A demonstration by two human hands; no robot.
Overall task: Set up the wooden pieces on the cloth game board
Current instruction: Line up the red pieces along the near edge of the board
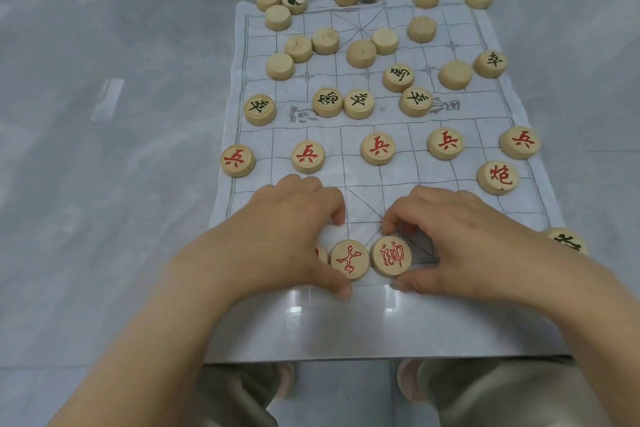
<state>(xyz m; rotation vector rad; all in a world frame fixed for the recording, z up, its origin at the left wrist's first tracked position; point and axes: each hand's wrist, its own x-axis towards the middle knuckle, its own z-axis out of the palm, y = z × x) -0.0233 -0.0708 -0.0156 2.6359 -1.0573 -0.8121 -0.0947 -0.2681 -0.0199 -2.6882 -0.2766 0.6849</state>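
Back-row placement in hand: left hand point(294, 236) pinches the red advisor point(349, 258), right hand point(467, 239) pinches the red general point(391, 255), side by side at the cloth board's point(415, 184) near edge; next likely calls for centring each on its crossing, then letting go

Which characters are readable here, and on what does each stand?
"兵", red: row of five pieces
"炮", red: right-edge piece
"帥", red: nearest piece, in right hand
"卒", black: several far pieces
"馬", black: mid-board piece
"象", black: river-side piece
Blurred: left hand's red piece; cloth board's river writing
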